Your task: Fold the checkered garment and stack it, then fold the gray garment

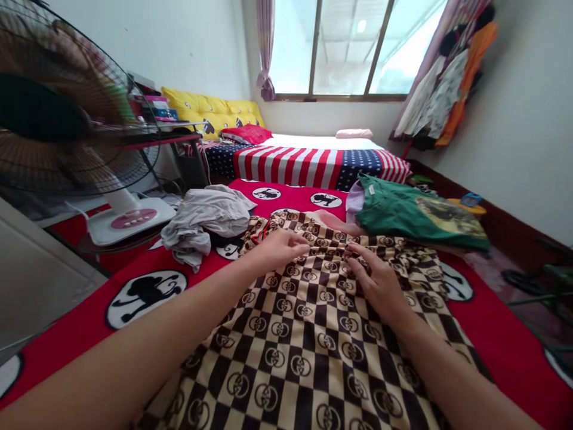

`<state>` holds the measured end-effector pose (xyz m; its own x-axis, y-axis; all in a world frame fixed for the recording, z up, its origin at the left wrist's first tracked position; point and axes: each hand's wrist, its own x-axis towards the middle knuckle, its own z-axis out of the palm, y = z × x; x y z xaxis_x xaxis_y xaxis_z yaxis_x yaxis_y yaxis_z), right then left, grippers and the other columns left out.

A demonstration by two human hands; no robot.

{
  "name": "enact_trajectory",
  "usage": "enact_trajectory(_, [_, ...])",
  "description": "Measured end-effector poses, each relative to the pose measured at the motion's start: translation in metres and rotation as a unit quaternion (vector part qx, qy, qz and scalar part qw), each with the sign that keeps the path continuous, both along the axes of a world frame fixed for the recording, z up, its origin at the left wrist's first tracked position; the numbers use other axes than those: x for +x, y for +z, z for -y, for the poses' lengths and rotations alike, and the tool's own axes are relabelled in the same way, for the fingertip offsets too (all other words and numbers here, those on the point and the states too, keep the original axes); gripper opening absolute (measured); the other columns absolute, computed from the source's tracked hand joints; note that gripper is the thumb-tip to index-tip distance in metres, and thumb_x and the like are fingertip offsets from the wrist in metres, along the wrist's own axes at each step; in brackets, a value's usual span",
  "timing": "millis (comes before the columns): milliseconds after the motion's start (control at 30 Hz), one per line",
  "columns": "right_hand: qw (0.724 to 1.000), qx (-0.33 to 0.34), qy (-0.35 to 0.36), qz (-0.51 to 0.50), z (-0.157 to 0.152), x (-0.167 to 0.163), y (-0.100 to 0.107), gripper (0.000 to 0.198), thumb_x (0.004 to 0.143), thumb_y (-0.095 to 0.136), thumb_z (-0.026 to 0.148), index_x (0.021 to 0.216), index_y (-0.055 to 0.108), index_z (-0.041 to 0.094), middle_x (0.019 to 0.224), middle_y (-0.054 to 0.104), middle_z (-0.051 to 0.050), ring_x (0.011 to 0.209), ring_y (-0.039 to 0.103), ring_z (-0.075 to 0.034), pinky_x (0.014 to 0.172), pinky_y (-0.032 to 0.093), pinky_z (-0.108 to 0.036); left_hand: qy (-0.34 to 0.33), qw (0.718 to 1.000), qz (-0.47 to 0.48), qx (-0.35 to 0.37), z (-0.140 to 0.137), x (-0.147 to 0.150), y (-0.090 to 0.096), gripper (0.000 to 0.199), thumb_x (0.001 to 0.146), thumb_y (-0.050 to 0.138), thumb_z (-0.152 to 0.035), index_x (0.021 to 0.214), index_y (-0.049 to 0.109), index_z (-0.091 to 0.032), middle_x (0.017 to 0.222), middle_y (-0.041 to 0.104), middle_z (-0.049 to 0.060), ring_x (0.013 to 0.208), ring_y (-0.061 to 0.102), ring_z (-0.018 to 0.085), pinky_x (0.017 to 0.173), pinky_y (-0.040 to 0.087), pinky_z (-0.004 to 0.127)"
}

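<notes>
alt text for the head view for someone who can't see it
A person's left hand and right hand are at a brown-and-cream checkered garment spread over a red cover. A crumpled gray cloth lies to the left, a green garment to the right.

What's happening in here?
Someone's left hand and right hand are at the far part of a checked cloth spread over a red cover. Whether either has a firm grip is unclear. Beyond the hands, a crumpled grey cloth lies left, a green garment right.
</notes>
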<state>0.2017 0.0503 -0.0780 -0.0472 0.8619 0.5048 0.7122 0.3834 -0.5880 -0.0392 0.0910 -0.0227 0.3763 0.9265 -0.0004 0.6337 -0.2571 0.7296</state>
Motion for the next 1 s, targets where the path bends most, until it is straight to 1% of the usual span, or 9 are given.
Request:
enact_trajectory(67, [0.999, 0.020, -0.018, -0.026, 0.002, 0.002, 0.006, 0.039, 0.092, 0.047, 0.039, 0.118, 0.064, 0.017, 0.122, 0.066, -0.010, 0.114, 0.061, -0.022, 0.102, 0.045, -0.037, -0.013, 0.994, -0.069, 0.085, -0.023, 0.006, 0.010, 0.037, 0.088, 0.049, -0.034, 0.110, 0.072, -0.014, 0.103, 0.074, 0.007, 0.097, 0.067, 0.023, 0.088, 0.050, 0.031])
enact_trajectory(167, [0.998, 0.021, -0.043, -0.039, 0.000, 0.007, 0.008, 0.037, 0.090, 0.048, 0.038, 0.115, 0.066, 0.017, 0.117, 0.069, -0.009, 0.110, 0.063, -0.023, 0.100, 0.046, -0.037, -0.058, 0.967, -0.177, 0.176, -0.056, 0.017, 0.005, 0.042, 0.092, 0.039, -0.025, 0.125, 0.064, -0.016, 0.127, 0.064, 0.006, 0.117, 0.059, 0.019, 0.100, 0.042, 0.027])
enact_trajectory(267, [0.998, 0.006, -0.059, -0.037, -0.004, 0.014, 0.003, 0.039, 0.089, 0.048, 0.037, 0.117, 0.066, 0.016, 0.118, 0.069, -0.010, 0.110, 0.063, -0.024, 0.099, 0.047, -0.038, -0.113, 0.951, -0.230, 0.173, -0.082, 0.023, -0.013, 0.048, 0.094, 0.040, -0.030, 0.139, 0.049, -0.019, 0.145, 0.049, 0.004, 0.132, 0.045, 0.017, 0.110, 0.032, 0.025])
enact_trajectory(400, [0.996, -0.041, -0.059, 0.052, -0.009, 0.022, -0.001, 0.050, 0.092, 0.040, 0.039, 0.132, 0.056, 0.013, 0.135, 0.058, -0.011, 0.126, 0.053, -0.024, 0.108, 0.039, -0.041, -0.108, 0.944, -0.271, 0.156, -0.099, 0.018, -0.035, 0.055, 0.096, 0.034, -0.046, 0.147, 0.037, -0.025, 0.156, 0.031, 0.001, 0.144, 0.026, 0.019, 0.116, 0.021, 0.037])
enact_trajectory(533, [0.946, -0.137, -0.141, 0.257, -0.013, 0.038, -0.004, 0.062, 0.095, 0.031, 0.046, 0.146, 0.037, 0.012, 0.153, 0.034, -0.010, 0.144, 0.025, -0.027, 0.116, 0.016, -0.055, -0.033, 0.942, -0.304, 0.142, -0.105, 0.014, -0.043, 0.063, 0.095, 0.023, -0.056, 0.150, 0.028, -0.026, 0.159, 0.019, 0.002, 0.147, 0.014, 0.026, 0.116, 0.014, 0.053])
enact_trajectory(633, [0.893, -0.204, -0.205, 0.345, -0.015, 0.050, -0.006, 0.068, 0.095, 0.025, 0.053, 0.149, 0.029, 0.012, 0.157, 0.025, -0.008, 0.146, 0.019, -0.026, 0.116, 0.013, -0.058, -0.002, 0.940, -0.315, 0.127, -0.106, 0.015, -0.045, 0.068, 0.094, 0.019, -0.060, 0.152, 0.024, -0.024, 0.160, 0.015, 0.003, 0.147, 0.011, 0.027, 0.115, 0.011, 0.057])
enact_trajectory(700, [0.879, -0.215, -0.220, 0.365, -0.015, 0.053, -0.007, 0.070, 0.096, 0.021, 0.055, 0.150, 0.026, 0.011, 0.158, 0.021, -0.008, 0.146, 0.018, -0.024, 0.116, 0.013, -0.057, -0.001, 0.940, -0.320, 0.118, -0.106, 0.016, -0.044, 0.069, 0.094, 0.018, -0.060, 0.152, 0.022, -0.024, 0.161, 0.012, 0.002, 0.148, 0.008, 0.027, 0.115, 0.010, 0.058])
enact_trajectory(867, [0.887, -0.202, -0.224, 0.350, -0.015, 0.051, -0.010, 0.071, 0.095, 0.019, 0.055, 0.150, 0.027, 0.010, 0.157, 0.023, -0.010, 0.145, 0.020, -0.026, 0.115, 0.015, -0.059, -0.060, 0.940, -0.327, 0.080, -0.102, 0.007, -0.024, 0.066, 0.094, 0.027, -0.058, 0.149, 0.031, -0.023, 0.159, 0.021, 0.006, 0.147, 0.014, 0.028, 0.115, 0.016, 0.051])
enact_trajectory(1000, [0.909, -0.169, -0.214, 0.317, -0.017, 0.055, -0.015, 0.072, 0.093, 0.023, 0.056, 0.148, 0.032, 0.010, 0.155, 0.028, -0.013, 0.143, 0.025, -0.030, 0.113, 0.014, -0.063, -0.116, 0.937, -0.324, 0.065, -0.071, -0.021, 0.003, 0.061, 0.089, 0.047, -0.054, 0.141, 0.047, -0.021, 0.154, 0.033, 0.010, 0.143, 0.027, 0.027, 0.115, 0.023, 0.038])
